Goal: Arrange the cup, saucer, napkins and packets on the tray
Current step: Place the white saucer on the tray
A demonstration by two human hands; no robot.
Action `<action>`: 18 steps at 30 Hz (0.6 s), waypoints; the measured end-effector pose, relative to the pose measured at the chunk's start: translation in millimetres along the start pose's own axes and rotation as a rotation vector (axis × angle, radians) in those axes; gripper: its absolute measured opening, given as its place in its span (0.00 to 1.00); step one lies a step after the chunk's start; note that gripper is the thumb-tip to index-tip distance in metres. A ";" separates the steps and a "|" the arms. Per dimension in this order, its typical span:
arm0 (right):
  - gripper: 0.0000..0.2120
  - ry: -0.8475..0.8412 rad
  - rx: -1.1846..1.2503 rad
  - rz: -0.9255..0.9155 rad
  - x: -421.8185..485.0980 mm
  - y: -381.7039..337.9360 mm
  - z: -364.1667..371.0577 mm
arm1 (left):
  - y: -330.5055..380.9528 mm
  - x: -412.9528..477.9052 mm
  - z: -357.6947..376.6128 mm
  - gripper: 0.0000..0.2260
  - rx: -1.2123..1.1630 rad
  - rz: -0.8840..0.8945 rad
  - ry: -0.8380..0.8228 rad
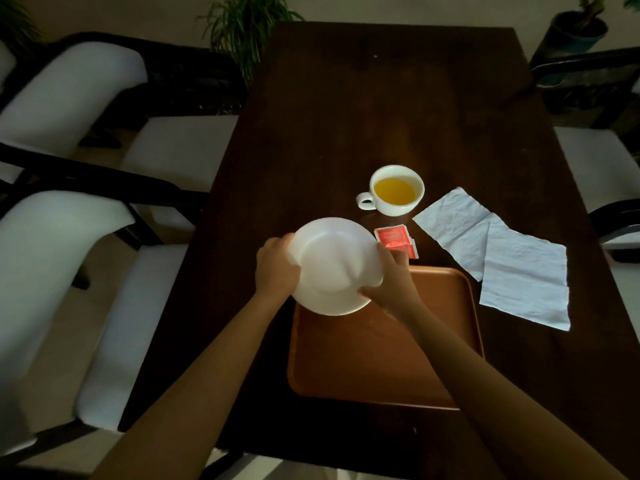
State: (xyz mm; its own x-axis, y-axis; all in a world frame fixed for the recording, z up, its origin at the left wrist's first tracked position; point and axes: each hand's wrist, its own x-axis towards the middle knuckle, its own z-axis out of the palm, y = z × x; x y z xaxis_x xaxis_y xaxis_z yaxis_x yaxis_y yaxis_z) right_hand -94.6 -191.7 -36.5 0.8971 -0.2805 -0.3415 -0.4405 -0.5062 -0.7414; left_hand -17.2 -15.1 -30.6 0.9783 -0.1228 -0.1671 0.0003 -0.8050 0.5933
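Both hands hold the white saucer [332, 261], tilted, above the far left corner of the brown tray [446, 341]. My left hand [275, 268] grips its left rim and my right hand [389, 282] grips its right rim. Behind the saucer stands a white cup [394, 190] filled with yellow liquid, its handle pointing left. Red packets [394, 239] lie between the cup and the tray, partly hidden by my right hand. Two white napkins [491, 251] lie overlapped on the table to the right of the tray.
The dark wooden table [381, 98] stretches away from me. White-cushioned chairs [62, 237] stand along its left side and more chairs [602, 168] along its right. Potted plants [242, 26] stand beyond the far end.
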 end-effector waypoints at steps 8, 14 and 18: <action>0.35 -0.035 -0.010 0.004 -60.2 33.4 -9.0 | 0.7 -71.6 25.5 0.19 -0.002 -0.050 -0.030; 0.38 -0.044 -0.005 0.041 -81.7 51.4 -8.5 | -0.4 -95.4 40.1 0.20 0.031 -0.078 -0.034; 0.39 -0.041 -0.017 0.049 -83.5 59.5 -8.6 | -1.0 -100.8 45.3 0.22 0.034 -0.055 -0.044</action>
State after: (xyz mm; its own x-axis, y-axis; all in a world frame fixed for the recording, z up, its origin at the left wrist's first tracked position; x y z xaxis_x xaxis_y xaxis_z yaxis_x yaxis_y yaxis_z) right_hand -196.0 -205.4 -47.1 0.8749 -0.2717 -0.4008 -0.4841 -0.5067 -0.7133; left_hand -125.2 -28.2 -49.9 0.9669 -0.1026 -0.2336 0.0462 -0.8301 0.5557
